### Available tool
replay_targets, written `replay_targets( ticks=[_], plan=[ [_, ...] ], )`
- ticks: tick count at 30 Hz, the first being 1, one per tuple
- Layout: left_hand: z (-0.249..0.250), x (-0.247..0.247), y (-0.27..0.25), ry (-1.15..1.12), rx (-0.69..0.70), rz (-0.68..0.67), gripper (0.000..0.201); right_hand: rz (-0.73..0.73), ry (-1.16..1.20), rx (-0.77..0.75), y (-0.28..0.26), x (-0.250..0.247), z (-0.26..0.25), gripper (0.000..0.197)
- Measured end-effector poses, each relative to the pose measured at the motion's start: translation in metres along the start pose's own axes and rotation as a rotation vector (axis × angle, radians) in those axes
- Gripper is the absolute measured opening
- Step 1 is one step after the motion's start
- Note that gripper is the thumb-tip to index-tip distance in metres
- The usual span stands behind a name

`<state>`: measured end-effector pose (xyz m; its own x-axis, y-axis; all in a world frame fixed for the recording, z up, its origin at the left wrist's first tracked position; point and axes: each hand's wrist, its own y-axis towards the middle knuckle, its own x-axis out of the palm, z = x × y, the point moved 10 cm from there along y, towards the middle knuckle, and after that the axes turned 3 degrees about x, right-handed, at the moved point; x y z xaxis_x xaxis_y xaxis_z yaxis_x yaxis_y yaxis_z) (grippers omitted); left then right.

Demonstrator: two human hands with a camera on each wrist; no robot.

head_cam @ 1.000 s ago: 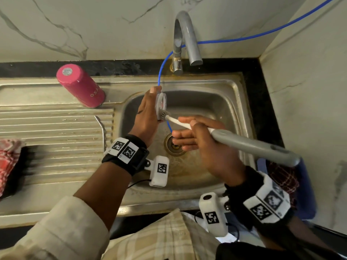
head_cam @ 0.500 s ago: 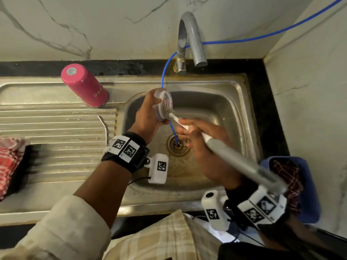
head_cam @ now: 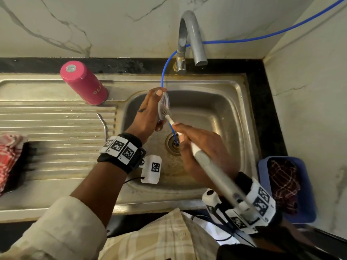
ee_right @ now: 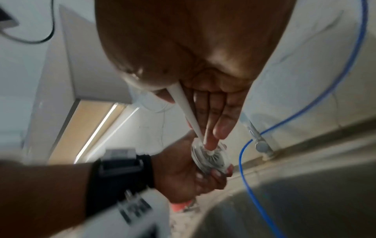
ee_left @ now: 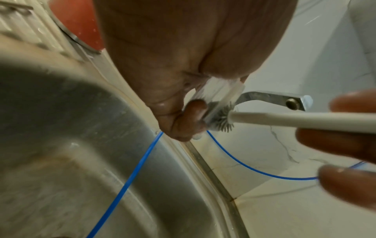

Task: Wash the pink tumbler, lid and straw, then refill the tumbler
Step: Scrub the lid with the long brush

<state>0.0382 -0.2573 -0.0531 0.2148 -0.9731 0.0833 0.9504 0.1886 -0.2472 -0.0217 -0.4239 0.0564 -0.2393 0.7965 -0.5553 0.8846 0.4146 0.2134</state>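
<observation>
My right hand [head_cam: 204,147] was nearest me, low over the sink [head_cam: 232,102], its fingers curled round the brush [head_cam: 210,164], whose grey handle ran back across my wrist. Its white shaft reached up and away to the small bristled head, which pressed against the inner face of the lid [head_cam: 163,106]. My left hand [head_cam: 148,117] held that clear lid on edge above the basin's left side, thumb on the upper rim and fingers curled round the lower rim, so the ribbed face turned toward the brush. From my left wrist I saw the bristles [ee_left: 221,118] lying flat against the lid's rim beside a fingertip [ee_left: 195,111]. Under my hands a thin blue hose [head_cam: 163,76] ran down into the drain [head_cam: 172,144]. Left of the basin, a curved metal straw [head_cam: 103,124] lay on the ribbed drainboard [head_cam: 56,128]. Farther off, the pink tumbler [head_cam: 83,83] stood upside down at the board's back edge, well apart from the lid. Beyond the basin stood the tap [head_cam: 189,38], dry at its spout, with the hose trailing off along the marble wall.
</observation>
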Motion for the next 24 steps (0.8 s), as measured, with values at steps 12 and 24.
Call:
replay_targets(
  ticks=[12, 24],
  plan=[
    [-0.012, -0.004, 0.004, -0.167, -0.194, 0.136, 0.058, -0.337, -0.344, -0.008, -0.001, 0.030, -0.003, 0.049],
    [0.005, -0.006, 0.004, -0.094, -0.047, -0.057, 0.049, 0.001, 0.474, 0.514, 0.001, -0.003, 0.030, 0.033]
  ],
)
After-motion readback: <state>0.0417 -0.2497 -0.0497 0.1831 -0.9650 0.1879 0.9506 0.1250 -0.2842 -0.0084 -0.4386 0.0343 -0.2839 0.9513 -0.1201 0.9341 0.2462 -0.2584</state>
